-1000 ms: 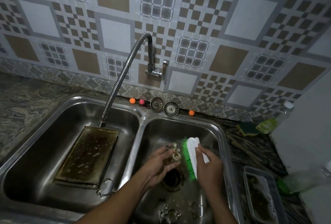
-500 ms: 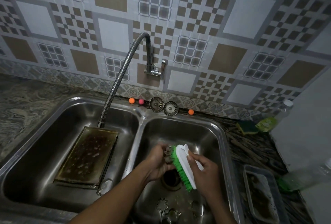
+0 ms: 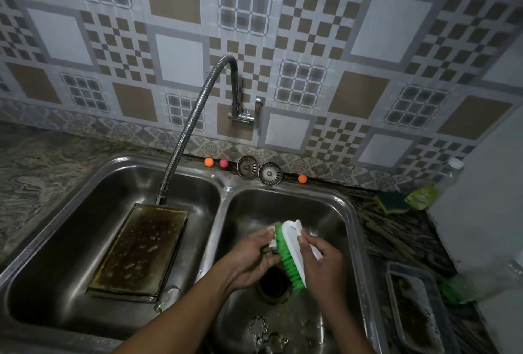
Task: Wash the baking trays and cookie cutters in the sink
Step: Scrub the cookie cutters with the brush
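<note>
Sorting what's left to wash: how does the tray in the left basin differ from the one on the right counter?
The basin tray lies inside the sink under the hose end; the counter tray sits outside it. The basin tray's rim is browned, the counter tray's pale. Both are rectangular with dark, soiled floors.

Cookie cutter (image 3: 272, 243) mostly hidden between fingers (image 3: 261, 236) of left hand (image 3: 250, 264) and brush (image 3: 293, 249)

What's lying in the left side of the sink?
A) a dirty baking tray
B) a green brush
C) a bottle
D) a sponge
A: the dirty baking tray lies flat in the left basin, just below the end of the tap hose.
</note>
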Demonstrator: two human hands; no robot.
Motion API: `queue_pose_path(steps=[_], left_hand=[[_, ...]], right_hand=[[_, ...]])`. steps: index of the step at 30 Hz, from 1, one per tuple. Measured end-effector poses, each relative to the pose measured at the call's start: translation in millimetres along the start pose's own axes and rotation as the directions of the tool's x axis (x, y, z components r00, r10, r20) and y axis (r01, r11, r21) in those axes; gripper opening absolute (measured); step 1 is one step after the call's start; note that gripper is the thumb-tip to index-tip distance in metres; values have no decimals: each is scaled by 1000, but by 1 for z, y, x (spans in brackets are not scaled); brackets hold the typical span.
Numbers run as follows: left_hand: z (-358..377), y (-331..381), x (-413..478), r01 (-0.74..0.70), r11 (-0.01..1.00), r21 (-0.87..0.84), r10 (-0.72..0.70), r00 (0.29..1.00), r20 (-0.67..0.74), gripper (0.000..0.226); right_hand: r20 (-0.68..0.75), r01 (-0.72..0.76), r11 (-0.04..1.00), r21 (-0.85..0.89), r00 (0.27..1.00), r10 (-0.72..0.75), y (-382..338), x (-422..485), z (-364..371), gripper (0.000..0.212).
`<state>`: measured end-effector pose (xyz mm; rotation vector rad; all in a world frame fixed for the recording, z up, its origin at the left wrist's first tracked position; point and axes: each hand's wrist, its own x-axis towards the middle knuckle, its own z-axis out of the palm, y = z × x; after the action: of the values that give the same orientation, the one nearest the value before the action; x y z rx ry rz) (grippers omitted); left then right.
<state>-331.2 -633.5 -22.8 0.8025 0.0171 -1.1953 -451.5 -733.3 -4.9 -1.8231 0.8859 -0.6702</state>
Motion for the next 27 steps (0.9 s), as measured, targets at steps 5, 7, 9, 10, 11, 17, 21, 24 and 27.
queue_pose_path(steps=[5, 7, 9, 10, 11, 17, 21, 24, 27], left_hand=[[-8, 2, -3, 0, 994, 106, -3, 1000, 28, 33], [-8, 3, -4, 9, 986, 168, -17, 999, 47, 34], [-7, 3, -4, 2, 976, 220, -14, 999, 51, 34], [-8, 3, -4, -3, 973, 230, -9, 999, 48, 33], [-9, 3, -4, -6, 974, 226, -4, 999, 44, 33], [-23, 4, -2, -50, 983, 175, 49, 999, 5, 31], [-17, 8, -1, -12, 950, 311, 6, 1000, 20, 31], [-15, 14, -3, -12, 959, 283, 1, 999, 39, 31], [-31, 34, -7, -96, 983, 156, 100, 995, -18, 29]], right_hand=[[-51, 25, 998, -63, 998, -28, -1, 3, -1, 19], [-59, 10, 997, -73, 998, -14, 0, 6, -2, 21], [-21, -11, 998, -66, 1000, 9, 1, 8, -3, 19], [1, -24, 997, -69, 1000, 25, 1, 8, -2, 18], [6, -25, 996, -83, 1000, 26, 2, 8, -1, 18], [35, 6, 994, -112, 999, -2, -1, 4, 13, 20], [20, -4, 988, -155, 1000, 7, 3, 8, 7, 21], [18, -12, 987, -162, 1000, 15, 8, 6, 2, 19], [7, 1, 964, -265, 1000, 1, 13, 8, 7, 20]])
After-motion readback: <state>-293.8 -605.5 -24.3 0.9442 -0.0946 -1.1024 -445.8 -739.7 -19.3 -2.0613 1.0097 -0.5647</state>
